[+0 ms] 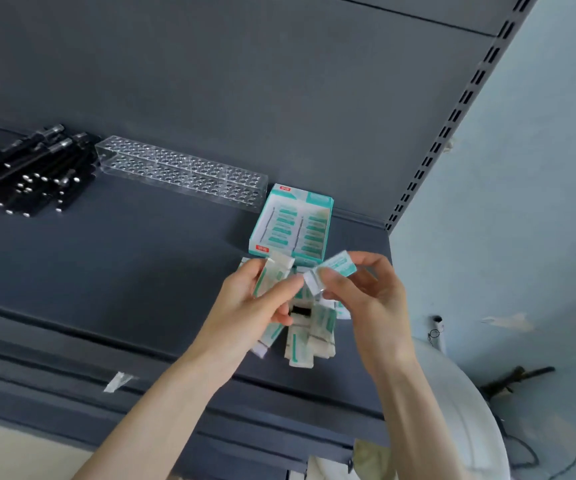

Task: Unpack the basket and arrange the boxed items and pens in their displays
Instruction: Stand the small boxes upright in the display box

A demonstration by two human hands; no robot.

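Several small white-and-teal boxes (309, 341) lie heaped on the grey shelf (106, 258), just in front of an open display carton (291, 225) of matching print, with rows of teal labels showing inside. Left hand (255, 306): raised over the heap, fingers curled round a bundle of boxes (274, 275). Right hand (362, 292): just beside it, thumb and fingertips pinching a single box (338, 266), held tilted. Black pens (26, 174): piled at the shelf's left, beside a clear holder (182, 171) drilled with holes.
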